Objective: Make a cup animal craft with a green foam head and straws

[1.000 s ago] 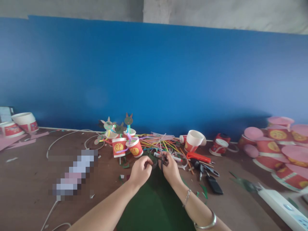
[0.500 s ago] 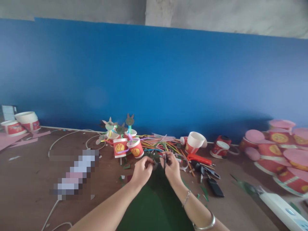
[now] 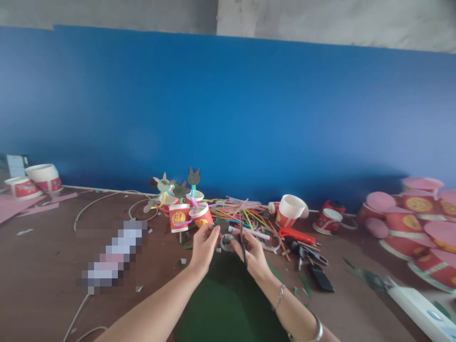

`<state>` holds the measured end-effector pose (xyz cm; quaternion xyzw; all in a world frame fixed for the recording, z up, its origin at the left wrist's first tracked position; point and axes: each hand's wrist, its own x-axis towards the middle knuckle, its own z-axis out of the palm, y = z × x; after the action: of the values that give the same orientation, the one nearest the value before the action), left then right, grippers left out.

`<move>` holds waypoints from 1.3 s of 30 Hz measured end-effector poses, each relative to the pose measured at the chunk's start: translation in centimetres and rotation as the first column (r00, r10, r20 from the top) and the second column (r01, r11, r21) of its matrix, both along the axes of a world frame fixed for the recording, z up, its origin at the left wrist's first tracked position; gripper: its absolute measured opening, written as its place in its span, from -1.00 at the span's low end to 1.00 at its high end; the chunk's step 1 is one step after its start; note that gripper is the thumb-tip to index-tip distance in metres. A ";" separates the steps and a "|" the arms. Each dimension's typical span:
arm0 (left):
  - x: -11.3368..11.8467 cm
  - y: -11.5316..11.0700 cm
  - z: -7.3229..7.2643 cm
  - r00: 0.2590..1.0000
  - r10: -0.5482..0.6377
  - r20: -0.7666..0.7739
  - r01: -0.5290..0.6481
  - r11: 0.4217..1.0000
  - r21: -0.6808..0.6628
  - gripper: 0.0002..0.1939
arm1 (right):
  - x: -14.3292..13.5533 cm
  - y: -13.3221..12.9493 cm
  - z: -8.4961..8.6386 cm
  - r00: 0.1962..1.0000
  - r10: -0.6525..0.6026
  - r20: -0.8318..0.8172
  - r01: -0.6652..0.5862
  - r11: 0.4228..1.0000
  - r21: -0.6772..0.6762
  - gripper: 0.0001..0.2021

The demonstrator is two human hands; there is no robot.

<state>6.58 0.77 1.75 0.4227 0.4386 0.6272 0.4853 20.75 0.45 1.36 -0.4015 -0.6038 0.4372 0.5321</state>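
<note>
My right hand is closed around dark scissors, whose slim blades point up and away from me. To its left, my left hand pinches a small piece of dark green paper between thumb and fingers; its outline is blurred. A clear roll of tape lies between the two hands. Below both wrists spreads a large dark green sheet. Just beyond my left hand stand red-and-white paper cups with straws and animal-head cutouts.
Coloured straws are heaped behind my hands, with a white marker nearby. An orange-handled tool and keys with a black fob lie rightward. Stacked cups with pink discs and a white power strip occupy the far right.
My hands have drawn apart: the left moved slightly left and up, while the right tilted the scissors. The tape roll and marker between them now show more clearly.
</note>
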 end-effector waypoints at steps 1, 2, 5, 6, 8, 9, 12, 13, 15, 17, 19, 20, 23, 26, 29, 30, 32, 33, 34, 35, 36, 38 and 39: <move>-0.1 0.0 0.1 0.999 0.024 0.025 -0.024 1.000 0.000 -0.67 | 0.0 0.0 0.0 0.999 0.027 0.035 -0.026 1.000 -0.017 -0.72; -0.1 0.0 0.2 0.999 0.039 0.038 -0.039 0.999 0.005 -0.65 | 0.1 0.0 -0.1 0.996 0.040 0.074 -0.038 0.999 -0.031 -0.71; -0.2 -0.1 0.3 0.998 0.053 0.036 -0.054 0.998 0.030 -0.64 | 0.2 0.0 -0.2 0.985 0.058 0.161 -0.051 0.998 -0.046 -0.72; -0.2 -0.1 0.3 0.998 0.050 0.030 -0.051 0.998 0.039 -0.65 | 0.2 0.0 -0.2 0.982 0.075 0.176 -0.067 0.996 -0.050 -0.72; -0.1 -0.2 0.4 0.999 0.036 0.012 -0.036 0.998 0.053 -0.66 | 0.1 -0.2 -0.2 0.976 0.126 0.179 -0.114 0.990 -0.077 -0.72; -0.1 -0.2 0.4 1.000 0.024 0.000 -0.024 0.998 0.059 -0.67 | 0.0 -0.3 -0.1 0.973 0.154 0.171 -0.138 0.985 -0.102 -0.71; -0.1 -0.4 0.5 0.998 -0.017 -0.063 0.023 0.996 0.085 -0.69 | -0.3 -0.6 0.3 0.970 0.205 0.129 -0.180 0.967 -0.179 -0.68; -0.1 -0.5 0.5 0.996 -0.032 -0.086 0.040 0.995 0.093 -0.69 | -0.3 -0.7 0.5 0.970 0.211 0.122 -0.185 0.964 -0.193 -0.67; -0.1 -0.5 0.4 0.991 -0.058 -0.117 0.070 0.992 0.101 -0.70 | -0.3 -0.7 0.6 0.969 0.216 0.123 -0.189 0.961 -0.202 -0.66; -0.2 -0.6 0.4 0.989 -0.074 -0.128 0.088 0.991 0.102 -0.70 | -0.3 -0.6 0.6 0.969 0.215 0.122 -0.190 0.963 -0.192 -0.66; -0.2 -0.5 0.3 0.989 -0.075 -0.129 0.089 0.991 0.103 -0.70 | -0.2 -0.5 0.4 0.971 0.211 0.114 -0.189 0.966 -0.179 -0.67; -0.2 -0.5 0.3 0.989 -0.074 -0.129 0.087 0.991 0.103 -0.70 | -0.2 -0.4 0.3 0.971 0.209 0.112 -0.188 0.967 -0.173 -0.68; -0.2 -0.4 0.3 0.989 -0.078 -0.123 0.089 0.992 0.091 -0.70 | -0.2 -0.3 0.0 0.974 0.202 0.103 -0.184 0.970 -0.161 -0.68; -0.2 -0.5 0.4 0.988 -0.096 -0.120 0.106 0.992 0.076 -0.69 | -0.3 -0.3 -0.2 0.976 0.196 0.100 -0.178 0.970 -0.163 -0.67; -0.3 -0.5 0.5 0.987 -0.111 -0.119 0.121 0.990 0.079 -0.70 | -0.3 -0.3 0.0 0.975 0.198 0.099 -0.181 0.971 -0.155 -0.68; -0.3 -0.5 0.6 0.986 -0.115 -0.118 0.125 0.989 0.080 -0.70 | -0.3 -0.4 0.1 0.975 0.200 0.097 -0.184 0.971 -0.154 -0.68; -0.3 -0.5 0.7 0.985 -0.129 -0.117 0.139 0.987 0.076 -0.69 | -0.3 -0.5 0.3 0.973 0.210 0.097 -0.193 0.969 -0.155 -0.69; -0.3 -0.5 0.8 0.983 -0.139 -0.118 0.148 0.986 0.072 -0.68 | -0.3 -0.5 0.4 0.971 0.215 0.100 -0.199 0.968 -0.153 -0.69; -0.3 -0.5 0.8 0.981 -0.151 -0.121 0.160 0.985 0.068 -0.68 | -0.2 -0.5 0.5 0.970 0.220 0.103 -0.203 0.968 -0.148 -0.69; -0.3 -0.6 0.9 0.979 -0.163 -0.124 0.172 0.983 0.067 -0.68 | -0.2 -0.6 0.5 0.970 0.221 0.105 -0.206 0.968 -0.141 -0.69; -0.2 -0.6 0.9 0.977 -0.174 -0.125 0.183 0.981 0.069 -0.68 | -0.2 -0.6 0.6 0.970 0.221 0.105 -0.206 0.969 -0.133 -0.69; -0.2 -0.6 0.9 0.974 -0.190 -0.123 0.199 0.977 0.072 -0.69 | -0.2 -0.6 0.6 0.972 0.215 0.098 -0.202 0.971 -0.128 -0.69; -0.2 -0.6 0.9 0.974 -0.194 -0.121 0.203 0.977 0.072 -0.70 | -0.2 -0.6 0.6 0.973 0.212 0.096 -0.199 0.971 -0.130 -0.69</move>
<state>6.39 0.12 2.69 0.5193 0.3944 0.5684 0.5017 20.53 -0.14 1.98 -0.3912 -0.6429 0.5028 0.4252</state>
